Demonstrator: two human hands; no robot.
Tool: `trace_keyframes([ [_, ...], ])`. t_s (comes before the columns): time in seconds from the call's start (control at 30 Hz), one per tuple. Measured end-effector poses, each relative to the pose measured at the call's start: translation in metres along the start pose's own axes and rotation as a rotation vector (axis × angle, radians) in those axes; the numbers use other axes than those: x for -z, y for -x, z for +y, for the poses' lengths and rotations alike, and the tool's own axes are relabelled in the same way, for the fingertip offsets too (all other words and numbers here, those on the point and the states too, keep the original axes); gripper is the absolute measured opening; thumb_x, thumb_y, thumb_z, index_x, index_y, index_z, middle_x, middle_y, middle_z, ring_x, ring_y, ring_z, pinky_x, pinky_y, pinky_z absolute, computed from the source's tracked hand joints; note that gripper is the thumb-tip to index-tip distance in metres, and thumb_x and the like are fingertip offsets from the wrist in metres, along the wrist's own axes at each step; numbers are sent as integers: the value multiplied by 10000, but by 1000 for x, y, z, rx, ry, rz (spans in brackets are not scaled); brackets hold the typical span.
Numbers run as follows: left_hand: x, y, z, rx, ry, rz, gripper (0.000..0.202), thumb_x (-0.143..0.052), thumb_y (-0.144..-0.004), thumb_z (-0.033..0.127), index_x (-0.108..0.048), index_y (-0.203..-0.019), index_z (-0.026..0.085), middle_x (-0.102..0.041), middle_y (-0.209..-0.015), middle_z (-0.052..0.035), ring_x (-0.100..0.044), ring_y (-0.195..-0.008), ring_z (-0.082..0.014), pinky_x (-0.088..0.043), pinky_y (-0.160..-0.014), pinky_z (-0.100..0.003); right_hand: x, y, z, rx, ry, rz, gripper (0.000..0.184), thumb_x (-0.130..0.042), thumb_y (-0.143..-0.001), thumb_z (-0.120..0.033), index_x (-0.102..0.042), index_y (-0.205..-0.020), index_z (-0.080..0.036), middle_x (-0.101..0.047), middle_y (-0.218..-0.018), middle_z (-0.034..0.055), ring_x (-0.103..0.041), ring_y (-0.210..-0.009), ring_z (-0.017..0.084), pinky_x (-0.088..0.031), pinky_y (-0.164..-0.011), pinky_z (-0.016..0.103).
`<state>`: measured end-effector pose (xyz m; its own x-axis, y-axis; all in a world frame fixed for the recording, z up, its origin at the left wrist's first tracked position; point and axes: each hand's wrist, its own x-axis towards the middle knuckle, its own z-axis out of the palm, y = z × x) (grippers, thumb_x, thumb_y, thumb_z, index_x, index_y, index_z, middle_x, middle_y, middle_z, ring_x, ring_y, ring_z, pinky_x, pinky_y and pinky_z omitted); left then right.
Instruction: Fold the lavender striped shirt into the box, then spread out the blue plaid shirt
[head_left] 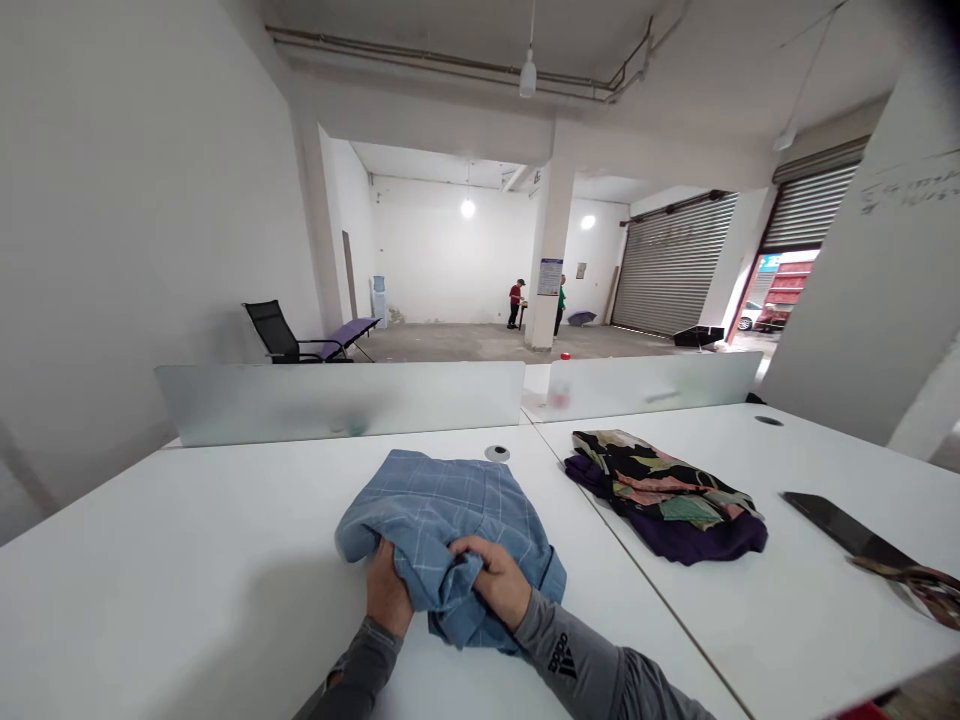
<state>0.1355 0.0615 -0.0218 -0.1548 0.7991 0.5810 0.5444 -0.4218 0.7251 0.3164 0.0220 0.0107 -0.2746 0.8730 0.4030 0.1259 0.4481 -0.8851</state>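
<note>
A blue cloth garment with thin white checks [480, 500], perhaps a shirt, lies bunched on the white table in front of me. My left hand [388, 590] grips its near left side, the fingers tucked under a fold and partly hidden. Closed on a gathered bit of the same cloth, my right hand [495, 580] pinches it between thumb and fingers. The near part of the cloth is lifted and crumpled between both hands, while its far part rests on the tabletop.
Right of the table seam lies a folded stack of floral [660, 480] and purple cloth [675, 535]. Farther right are a dark flat object [840, 520] and a brown strap-like item [911, 585]. Frosted dividers [352, 400] edge the white table [225, 540]. Two people stand far back.
</note>
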Motion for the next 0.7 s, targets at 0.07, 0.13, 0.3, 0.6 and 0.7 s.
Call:
trace_keyframes([
  [0.07, 2, 2, 10, 6, 26, -52, 363, -552, -728, 347, -599, -1038, 164, -699, -1040, -139, -668, -994, -310, -553, -850, -427, 8, -5, 5, -17, -72, 131, 163, -609, -830, -352, -668, -905, -220, -661, -866, 8, -590, -836, 185, -461, -841, 339],
  [0.13, 3, 6, 22, -33, 22, -121, 386, -545, -731, 282, -585, -1099, 176, -696, -1069, -121, -658, -1027, -299, -537, -875, -410, 18, -11, 7, -12, -112, 215, 221, -621, -834, -420, -667, -898, -214, -665, -877, 21, -585, -847, 192, -465, -846, 347],
  [0.3, 7, 22, 48, -240, 38, -373, 402, -565, -768, 227, -547, -1170, 226, -651, -1152, -90, -612, -1098, -269, -490, -943, -380, 42, -20, 14, -13, -229, 392, 343, -640, -796, -529, -662, -963, -230, -690, -868, 28, -607, -896, 215, -494, -849, 371],
  [0.6, 5, 29, 54, -342, -3, -558, 122, -476, -776, 116, -514, -817, 225, -594, -822, -28, -599, -812, -190, -444, -737, -289, 75, -26, 34, -155, -296, 667, 267, -647, -692, -461, -600, -834, -240, -680, -784, 0, -629, -810, 213, -519, -791, 374],
  [0.7, 5, 28, 51, -361, -35, -423, 128, -452, -797, 125, -426, -722, 224, -528, -715, -5, -554, -706, -165, -404, -659, -267, 76, -25, 26, -119, -69, 637, 283, -622, -730, -427, -610, -939, -237, -684, -897, 7, -621, -870, 211, -496, -870, 393],
])
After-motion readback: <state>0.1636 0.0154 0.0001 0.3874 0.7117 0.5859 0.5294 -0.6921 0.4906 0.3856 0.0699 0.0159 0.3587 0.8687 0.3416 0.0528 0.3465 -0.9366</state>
